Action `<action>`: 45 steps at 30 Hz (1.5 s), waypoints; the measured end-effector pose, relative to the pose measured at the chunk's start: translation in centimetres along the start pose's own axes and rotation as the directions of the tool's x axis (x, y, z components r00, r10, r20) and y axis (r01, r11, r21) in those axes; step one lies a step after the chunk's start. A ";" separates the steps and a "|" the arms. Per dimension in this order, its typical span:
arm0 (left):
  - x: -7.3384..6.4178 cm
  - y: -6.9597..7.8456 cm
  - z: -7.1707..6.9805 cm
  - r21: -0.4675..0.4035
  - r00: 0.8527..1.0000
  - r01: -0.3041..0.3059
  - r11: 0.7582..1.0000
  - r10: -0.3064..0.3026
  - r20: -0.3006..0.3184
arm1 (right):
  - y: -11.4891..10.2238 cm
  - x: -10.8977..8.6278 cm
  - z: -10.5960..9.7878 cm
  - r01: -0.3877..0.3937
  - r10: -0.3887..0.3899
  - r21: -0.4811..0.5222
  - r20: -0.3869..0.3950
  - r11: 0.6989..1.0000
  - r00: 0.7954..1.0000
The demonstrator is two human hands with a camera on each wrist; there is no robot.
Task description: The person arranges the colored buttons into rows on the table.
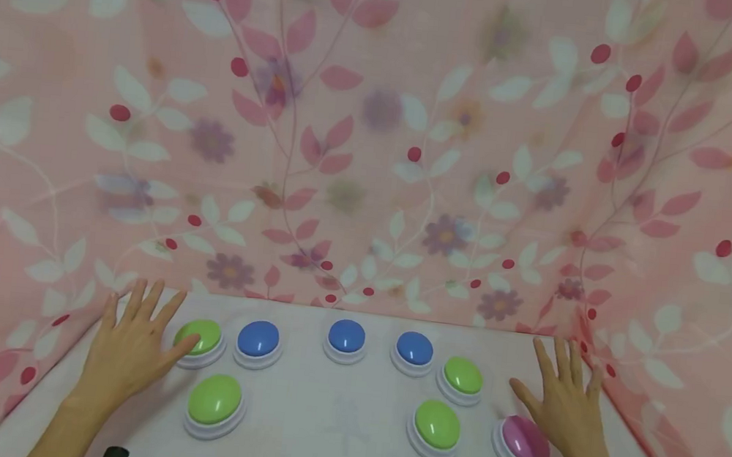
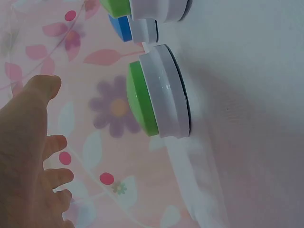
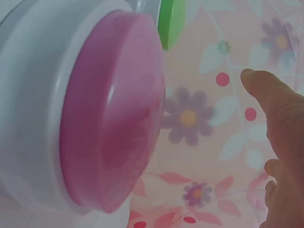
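My left hand (image 1: pixel 132 349) is spread out at the left of the white table, fingers apart and holding nothing. Its thumb overlaps the far-left green button (image 1: pixel 202 332) in the head view; the left wrist view shows that hand apart from a green button (image 2: pixel 140 99). A larger green button (image 1: pixel 215 399) sits to the right of the left wrist. On the right side, my right hand (image 1: pixel 564 402) is likewise spread with nothing in it. Nearest to it is a pink button (image 1: pixel 526 441), large in the right wrist view, where the thumb stays clear of the pink dome (image 3: pixel 118 114).
Three blue buttons, left (image 1: pixel 258 339), middle (image 1: pixel 347 337) and right (image 1: pixel 415 349), stand along the back. Two green buttons, one behind (image 1: pixel 463 375) and one in front (image 1: pixel 437 424), are right of centre. Pink floral cloth (image 1: pixel 370 185) walls the white table (image 1: pixel 320 430) at the back and sides.
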State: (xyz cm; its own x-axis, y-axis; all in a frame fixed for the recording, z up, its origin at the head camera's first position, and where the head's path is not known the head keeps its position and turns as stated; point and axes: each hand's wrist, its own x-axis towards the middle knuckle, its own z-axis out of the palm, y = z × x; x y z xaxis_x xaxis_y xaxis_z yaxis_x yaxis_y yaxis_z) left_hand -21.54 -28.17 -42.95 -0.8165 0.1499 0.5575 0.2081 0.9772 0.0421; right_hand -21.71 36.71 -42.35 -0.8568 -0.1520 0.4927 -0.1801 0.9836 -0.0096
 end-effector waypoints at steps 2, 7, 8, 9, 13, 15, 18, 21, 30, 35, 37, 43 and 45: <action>0.0 0.1 -0.1 -0.005 1.000 -0.002 1.000 0.002 0.003 | -0.2 0.2 0.0 0.008 -0.007 0.010 -0.010 1.000 1.000; 0.2 0.3 -0.4 -0.039 1.000 -0.009 0.999 0.009 -0.002 | -1.5 0.7 -0.2 0.025 -0.024 0.045 -0.014 0.999 1.000; 0.3 0.4 -0.4 -0.050 1.000 -0.011 0.999 0.010 -0.004 | -1.8 0.8 -0.2 0.030 -0.029 0.052 -0.016 0.998 0.999; 0.4 0.5 -0.4 -0.065 1.000 -0.009 0.998 0.009 -0.005 | -2.1 1.0 -0.3 0.035 -0.034 0.062 -0.020 0.997 0.999; 0.3 0.6 -0.5 -0.140 1.000 0.008 0.990 -0.008 0.004 | -3.1 1.4 -0.4 0.049 -0.046 0.095 -0.024 0.994 0.999; 0.2 0.6 -0.5 -0.174 1.000 0.023 0.984 -0.020 0.016 | -3.6 1.6 -0.5 0.048 -0.046 0.112 -0.020 0.993 0.999; 0.2 0.7 -0.4 -0.217 0.999 0.038 0.975 -0.030 0.039 | -4.2 1.8 -0.6 0.046 -0.045 0.130 -0.014 0.990 0.999; 0.1 0.7 -0.4 -0.251 0.997 0.054 0.966 -0.038 0.070 | -4.8 2.0 -0.6 0.043 -0.043 0.149 -0.004 0.988 0.999; 0.1 0.9 -0.3 -0.280 0.992 0.077 0.957 -0.045 0.119 | -7.9 3.4 -0.2 0.039 -0.050 0.183 0.055 0.982 0.997; 0.3 1.4 -0.4 -0.302 0.989 0.081 0.950 -0.038 0.146 | -10.4 4.6 0.0 0.085 -0.092 0.191 0.030 0.978 0.995; 0.3 1.5 -0.5 -0.307 0.985 0.091 0.947 -0.041 0.165 | -11.5 5.1 0.1 0.098 -0.106 0.198 0.026 0.975 0.994; 0.4 1.7 -0.7 -0.287 0.977 0.110 0.952 -0.050 0.209 | -14.9 6.3 0.4 0.110 -0.123 0.224 0.045 0.968 0.991; 0.4 1.8 -0.7 -0.278 0.975 0.113 0.954 -0.053 0.217 | -15.9 6.6 0.3 0.117 -0.131 0.250 0.040 0.961 0.991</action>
State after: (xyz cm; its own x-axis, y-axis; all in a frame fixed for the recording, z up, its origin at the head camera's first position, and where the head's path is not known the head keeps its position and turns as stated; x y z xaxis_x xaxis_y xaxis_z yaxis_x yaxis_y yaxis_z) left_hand -21.08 -26.47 -42.05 -0.9237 0.1272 0.3614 0.2554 0.9075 0.3336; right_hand -24.64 20.03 -39.26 -0.8447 -0.2832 0.4541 -0.3937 0.9036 -0.1689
